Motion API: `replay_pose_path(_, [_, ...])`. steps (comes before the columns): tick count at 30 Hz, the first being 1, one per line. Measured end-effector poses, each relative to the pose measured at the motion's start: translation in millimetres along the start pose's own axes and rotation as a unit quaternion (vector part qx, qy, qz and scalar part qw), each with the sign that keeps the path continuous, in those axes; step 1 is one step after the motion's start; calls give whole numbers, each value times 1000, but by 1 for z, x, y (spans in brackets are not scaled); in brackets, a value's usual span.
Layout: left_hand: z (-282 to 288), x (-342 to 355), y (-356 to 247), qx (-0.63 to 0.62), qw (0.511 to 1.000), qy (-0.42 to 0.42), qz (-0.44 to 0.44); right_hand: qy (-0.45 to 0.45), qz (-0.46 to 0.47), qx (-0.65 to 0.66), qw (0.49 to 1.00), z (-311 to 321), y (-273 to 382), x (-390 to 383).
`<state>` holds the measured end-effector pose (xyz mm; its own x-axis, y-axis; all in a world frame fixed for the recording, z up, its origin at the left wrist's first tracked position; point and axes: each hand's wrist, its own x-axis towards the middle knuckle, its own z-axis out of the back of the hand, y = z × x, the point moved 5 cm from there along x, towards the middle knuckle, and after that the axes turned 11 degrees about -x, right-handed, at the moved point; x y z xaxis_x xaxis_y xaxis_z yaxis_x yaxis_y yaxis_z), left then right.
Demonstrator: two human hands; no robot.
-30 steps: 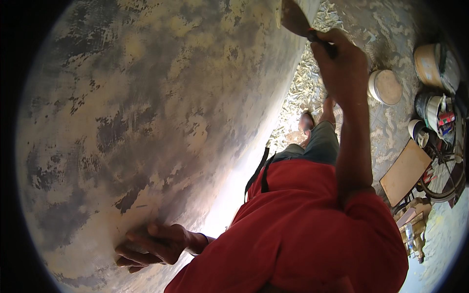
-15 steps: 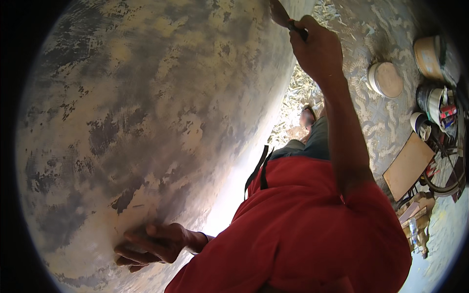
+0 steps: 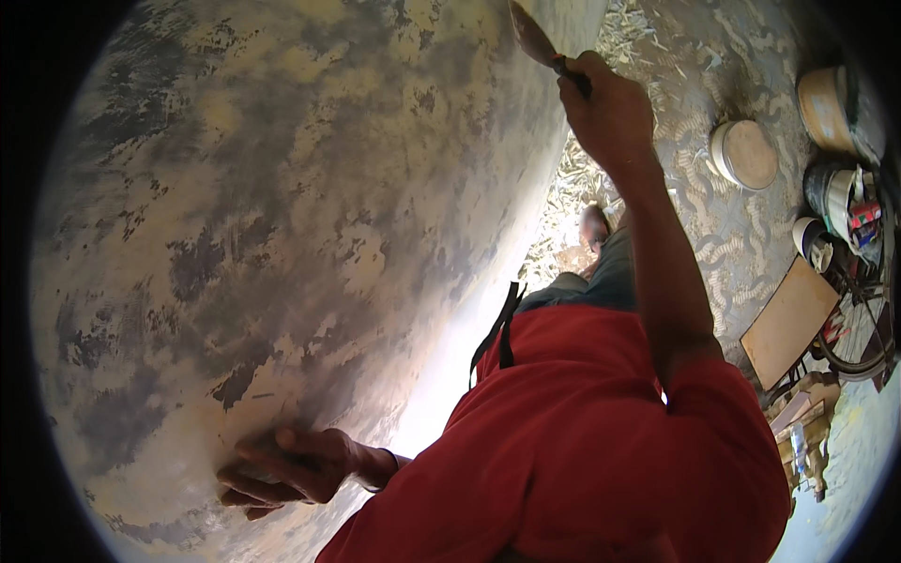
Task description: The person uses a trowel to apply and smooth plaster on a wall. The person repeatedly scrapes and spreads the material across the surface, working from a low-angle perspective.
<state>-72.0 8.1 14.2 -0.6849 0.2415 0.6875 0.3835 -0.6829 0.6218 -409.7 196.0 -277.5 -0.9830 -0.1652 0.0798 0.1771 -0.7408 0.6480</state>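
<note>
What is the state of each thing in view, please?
Mottled grey-and-cream wall: patchy, unevenly coated.
Flat, brownish-bladed scraper with dark handle: held; wall contact unclear.
Right hand: closed around the scraper.
Left hand: fingers spread, against the wall.
Thin pale flakes: scattered underfoot.
Brown rectangular board: tilted.
White round bucket: open, filled with mixed items.

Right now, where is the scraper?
In the head view, the scraper is at the top edge, a little right of centre, held in the right hand, its blade in front of the patchy wall.
</note>
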Motion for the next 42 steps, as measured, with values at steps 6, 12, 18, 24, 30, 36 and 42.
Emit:
replay_pose_path(6, [1, -5, 0, 10, 1000, 5, -1, -50, 0, 61, 997, 33, 7, -24])
replay_pose_path(12, [-2, 0, 1, -7, 1000, -9, -6, -22, 2, -2, 1000, 0, 3, -9])
replay_pose_path(18, [-1, -3, 1, 3, 1000, 2, 5, -58, -9, 72, 996, 28, -4, -28])
replay_pose_path(24, [0, -3, -1, 7, 1000, -10, 27, -19, 16, 15, 1000, -8, -2, -11])
replay_pose_path(30, [0, -3, 2, 0, 1000, -10, 11, -30, -31, 94, 995, 39, -2, -17])
replay_pose_path(36, [-1, 1, 2, -16, 999, -32, 18, -11, 1, -92, 996, -39, -7, 36])
replay_pose_path(42, [2, -7, -2, 10, 1000, -8, 26, -35, -22, 27, 999, 45, 0, 24])
